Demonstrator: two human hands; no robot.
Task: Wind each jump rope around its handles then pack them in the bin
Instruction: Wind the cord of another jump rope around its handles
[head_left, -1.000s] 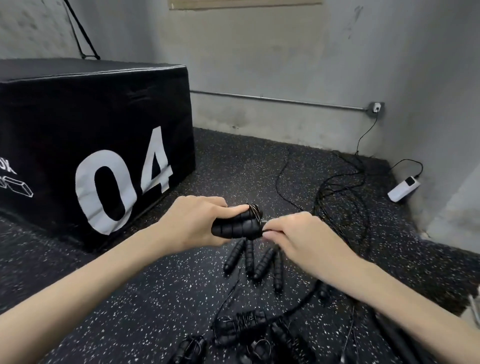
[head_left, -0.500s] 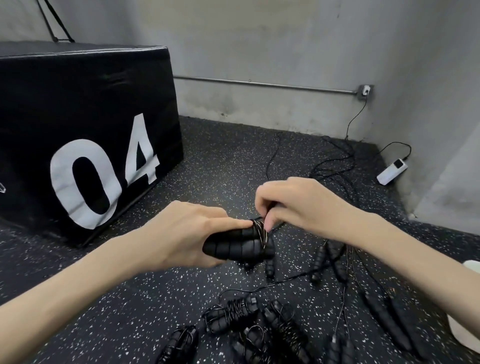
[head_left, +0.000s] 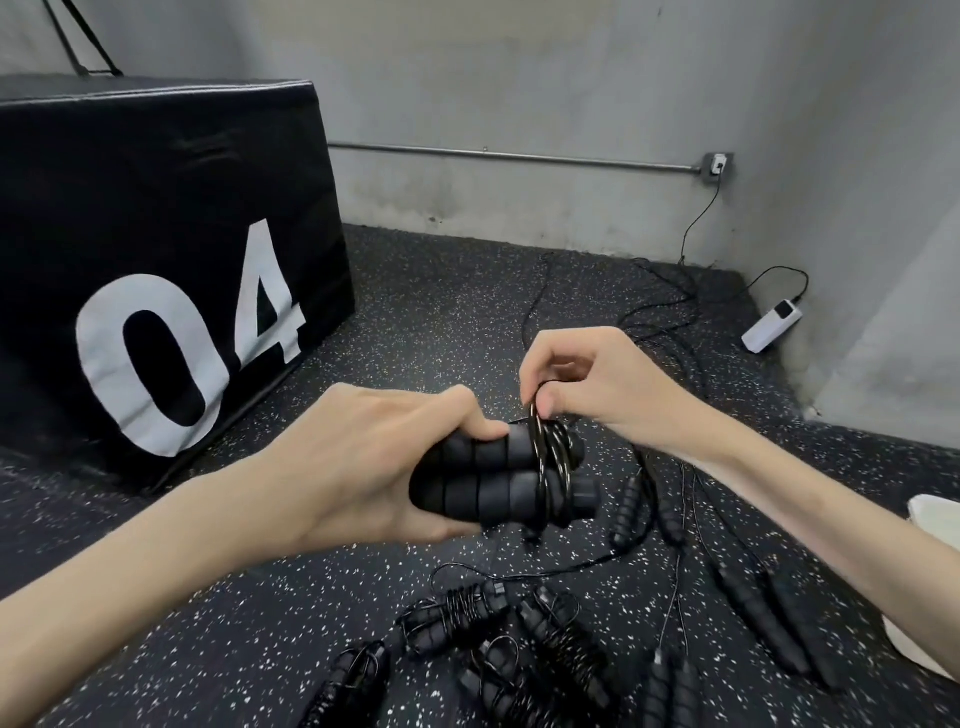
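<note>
My left hand (head_left: 363, 467) grips two black ribbed jump rope handles (head_left: 488, 478) side by side, ends pointing right. A few turns of thin black rope (head_left: 550, 452) wrap the handles near their right ends. My right hand (head_left: 587, 384) is just above them and pinches the rope where it rises off the wraps. Several wound jump ropes (head_left: 457, 618) lie on the floor below my hands. Unwound handles (head_left: 763, 618) and loose rope (head_left: 670, 322) lie to the right. A white bin edge (head_left: 935, 512) shows at the right border.
A large black box marked 04 (head_left: 156, 270) stands on the left. The speckled rubber floor (head_left: 441, 312) meets grey walls at the back and right. A white power bank (head_left: 771, 326) with a cable lies by the right wall.
My right hand has lifted from the handles' end to just above them, carrying the rope round. More turns sit on the handles. The view has shifted a little.
</note>
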